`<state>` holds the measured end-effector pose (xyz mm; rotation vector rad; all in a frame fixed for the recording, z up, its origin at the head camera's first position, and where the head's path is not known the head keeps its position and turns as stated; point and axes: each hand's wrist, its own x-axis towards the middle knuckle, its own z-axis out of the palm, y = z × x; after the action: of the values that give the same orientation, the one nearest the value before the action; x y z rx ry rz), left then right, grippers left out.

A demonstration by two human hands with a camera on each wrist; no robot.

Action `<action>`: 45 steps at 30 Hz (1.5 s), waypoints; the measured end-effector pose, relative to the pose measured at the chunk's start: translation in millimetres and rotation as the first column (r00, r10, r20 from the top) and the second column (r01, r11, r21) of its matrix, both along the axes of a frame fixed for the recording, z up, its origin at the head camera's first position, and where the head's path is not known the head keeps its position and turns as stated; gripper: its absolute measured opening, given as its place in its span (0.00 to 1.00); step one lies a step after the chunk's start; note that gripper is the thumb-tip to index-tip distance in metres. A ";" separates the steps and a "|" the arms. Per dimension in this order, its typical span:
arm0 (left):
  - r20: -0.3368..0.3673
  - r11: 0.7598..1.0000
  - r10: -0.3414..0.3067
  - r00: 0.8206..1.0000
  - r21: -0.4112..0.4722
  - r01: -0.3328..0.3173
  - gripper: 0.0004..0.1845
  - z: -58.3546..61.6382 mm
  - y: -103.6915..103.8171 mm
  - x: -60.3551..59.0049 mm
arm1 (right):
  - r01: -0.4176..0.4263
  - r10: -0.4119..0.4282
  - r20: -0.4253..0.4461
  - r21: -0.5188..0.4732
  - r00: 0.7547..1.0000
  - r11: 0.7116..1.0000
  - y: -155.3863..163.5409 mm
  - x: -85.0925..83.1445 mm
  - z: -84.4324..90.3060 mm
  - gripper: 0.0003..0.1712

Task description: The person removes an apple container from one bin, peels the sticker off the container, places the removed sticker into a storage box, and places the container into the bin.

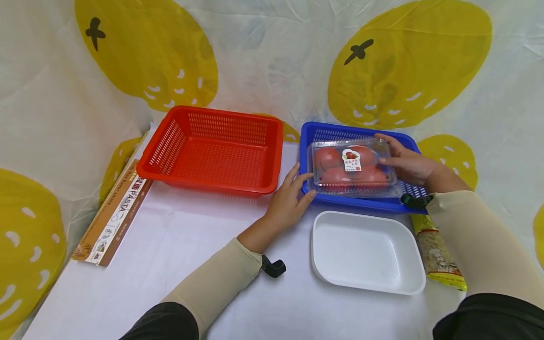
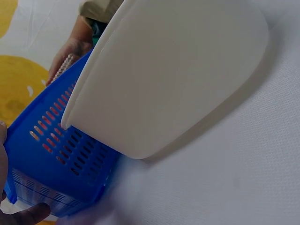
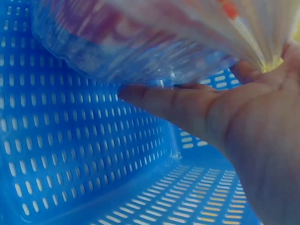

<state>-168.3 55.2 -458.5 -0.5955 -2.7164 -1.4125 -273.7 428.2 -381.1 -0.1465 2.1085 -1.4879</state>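
A clear box of tomatoes (image 1: 352, 167) sits over the blue basket (image 1: 361, 204), gripped by the right hand (image 1: 408, 163), fingers spread; left hand (image 1: 289, 198) fingers touch its left edge. The red basket (image 1: 212, 148) and white tray (image 1: 367, 252) hold nothing. A packet (image 1: 437, 257) lies partly hidden.

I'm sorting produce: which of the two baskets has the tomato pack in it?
The blue basket, on the right; both hands hold the clear tomato pack there. The red basket beside it holds nothing.

Left hand (image 1: 289, 198): forearm in a beige sleeve reaching forward from lower centre, palm down, fingers nearly straight and spread, tips pressed forward, thumb low. Right hand (image 1: 410, 163): beige-sleeved forearm angled in from the right, fingers extended leftward on top, thumb (image 3: 164, 101) stretched underneath. Dark strap at each wrist.
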 end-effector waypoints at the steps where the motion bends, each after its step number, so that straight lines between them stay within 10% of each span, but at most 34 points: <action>1: 0.000 1.000 -0.001 1.000 -0.001 0.001 0.30 0.3 -0.3 0.1 | 0.008 -0.008 0.001 -0.011 1.000 1.000 -0.1 0.0 0.1 0.46; 30: -0.024 0.999 0.004 1.000 -0.045 -0.005 0.29 2.0 0.2 -0.1 | 0.200 -0.231 -0.069 -0.300 0.971 0.933 9.2 8.1 27.6 0.24; 45: 0.020 0.985 0.015 1.000 -0.170 -0.012 0.31 16.5 -1.1 3.9 | 0.078 -0.246 -0.142 -0.702 0.959 0.707 4.8 40.6 68.2 0.19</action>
<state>-164.4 54.2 -441.9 -0.5709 -2.8720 -1.1985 -233.1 433.0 -312.9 -0.4318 1.6287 -2.4247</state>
